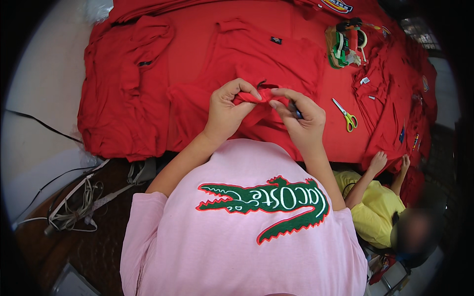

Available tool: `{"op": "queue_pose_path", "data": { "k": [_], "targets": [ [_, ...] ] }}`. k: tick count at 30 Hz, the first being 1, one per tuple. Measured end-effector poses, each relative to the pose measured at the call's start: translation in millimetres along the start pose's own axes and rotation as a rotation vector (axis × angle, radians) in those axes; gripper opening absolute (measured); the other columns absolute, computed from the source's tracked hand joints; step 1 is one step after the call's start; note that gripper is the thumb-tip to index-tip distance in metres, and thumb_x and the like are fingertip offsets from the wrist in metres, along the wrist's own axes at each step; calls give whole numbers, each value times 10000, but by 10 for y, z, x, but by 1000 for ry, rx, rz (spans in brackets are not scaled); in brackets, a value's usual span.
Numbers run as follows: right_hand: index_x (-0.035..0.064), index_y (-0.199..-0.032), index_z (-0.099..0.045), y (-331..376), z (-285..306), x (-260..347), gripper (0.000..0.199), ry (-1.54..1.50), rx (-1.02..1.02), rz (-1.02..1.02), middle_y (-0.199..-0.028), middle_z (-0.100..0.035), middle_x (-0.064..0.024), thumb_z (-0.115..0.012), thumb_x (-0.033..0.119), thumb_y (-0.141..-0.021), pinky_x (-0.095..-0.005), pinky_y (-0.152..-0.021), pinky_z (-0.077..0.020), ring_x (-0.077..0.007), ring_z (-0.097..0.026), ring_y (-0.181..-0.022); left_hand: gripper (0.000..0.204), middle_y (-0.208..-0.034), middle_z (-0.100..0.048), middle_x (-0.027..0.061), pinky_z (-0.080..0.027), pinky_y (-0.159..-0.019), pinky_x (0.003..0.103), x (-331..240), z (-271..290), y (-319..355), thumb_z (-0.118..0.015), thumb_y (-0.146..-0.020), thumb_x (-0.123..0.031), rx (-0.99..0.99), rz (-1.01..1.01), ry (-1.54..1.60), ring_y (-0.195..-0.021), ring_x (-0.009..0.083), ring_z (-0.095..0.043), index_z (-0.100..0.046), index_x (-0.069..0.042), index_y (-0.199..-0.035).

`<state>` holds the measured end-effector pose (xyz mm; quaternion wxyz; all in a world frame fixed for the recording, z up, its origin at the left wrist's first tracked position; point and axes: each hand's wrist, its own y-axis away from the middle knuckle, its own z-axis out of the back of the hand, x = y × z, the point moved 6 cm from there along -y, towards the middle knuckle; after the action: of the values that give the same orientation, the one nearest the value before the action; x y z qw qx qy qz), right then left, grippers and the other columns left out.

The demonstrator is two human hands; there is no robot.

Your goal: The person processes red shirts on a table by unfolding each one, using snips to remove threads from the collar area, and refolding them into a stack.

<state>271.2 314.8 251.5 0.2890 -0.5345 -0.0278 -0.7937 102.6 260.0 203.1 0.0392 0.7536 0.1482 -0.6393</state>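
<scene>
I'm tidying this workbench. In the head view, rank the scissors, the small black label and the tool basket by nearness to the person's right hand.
1. Scissors, green-handled, just right of the right hand on the red cloth.
2. Small black label, up beyond the hand, slightly left.
3. Tool basket, upper right; nearly as far as the label, so this order is tentative.

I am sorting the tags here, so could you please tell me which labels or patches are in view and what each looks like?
Small black label: rectangular, on the red shirt beyond the hands.
Oval patch: blue, yellow and white, top edge of the table.
White tag: small, on the red pile at right.
</scene>
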Motion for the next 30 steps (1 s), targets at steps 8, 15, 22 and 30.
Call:
{"op": "queue_pose_path", "data": {
  "k": [8,15,22,30],
  "targets": [
    [17,-860,-634,-63,-174,9,128,-18,184,37,-686,-604,-53,-747,76,-841,-298,-544,-442,-124,-575,-587,148,-886,-647,-23,-467,-827,222,76,-4,-10,-697,-876,70,-4,75,49,-865,56,-583,-639,-64,-897],
    [-17,-872,-601,0,69,-110,304,-1008,416,-154,-666,-516,-24,-644,269,-966,-279,-538,-321,-55,-441,-625,129,-899,-680,-18,-483,-831,227,152,94,-17,-680,-868,74,-54,85,118,-877,57,-607,-657,-50,-898],
    [14,-1030,-670,82,-66,-52,239,-30,128,-240,-746,-567,-73,-699,247,-983,-294,-625,-427,-150,-524,-680,121,-902,-682,-8,-491,-843,234,126,26,-22,-678,-876,70,-50,64,144,-886,67,-618,-659,-47,-899],
    [5,-981,-702,89,-148,-73,216,-2,160,-260,-666,-551,-78,-718,220,-972,-310,-552,-396,-149,-484,-589,128,-894,-666,-9,-485,-843,232,62,2,-8,-681,-887,66,-40,71,106,-880,68,-608,-645,-56,-891]
  ]
}}
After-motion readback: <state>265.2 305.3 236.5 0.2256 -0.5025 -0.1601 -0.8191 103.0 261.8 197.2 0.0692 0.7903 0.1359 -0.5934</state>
